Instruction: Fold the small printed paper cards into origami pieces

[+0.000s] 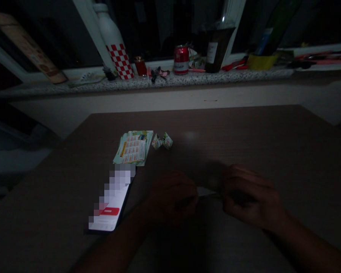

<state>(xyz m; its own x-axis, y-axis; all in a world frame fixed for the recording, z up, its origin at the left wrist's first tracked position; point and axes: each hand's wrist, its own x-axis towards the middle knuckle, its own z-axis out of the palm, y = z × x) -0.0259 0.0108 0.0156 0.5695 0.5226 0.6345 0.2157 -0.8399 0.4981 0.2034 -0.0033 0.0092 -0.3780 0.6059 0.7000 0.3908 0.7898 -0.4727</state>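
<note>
Between my hands a small piece of pale paper [207, 192] stretches just above the table; most of it is hidden by the fingers. My left hand [174, 197] pinches its left end. At the other end, my right hand [250, 195] has its fingers curled closed on the paper. Two small folded paper pieces [162, 141] sit beyond my left hand, close together. Left of them lies a stack of printed paper sheets [133, 148]. A phone [110, 203] with a lit, partly blurred screen lies left of my left hand.
The brown table [244, 132] meets a wall under a granite windowsill [150, 81]. On the sill stand a red-and-white checkered bottle [116, 45], a red can [181, 60], a small jar [140, 66], a dark cup [217, 49] and a yellow container [261, 61]. The light is dim.
</note>
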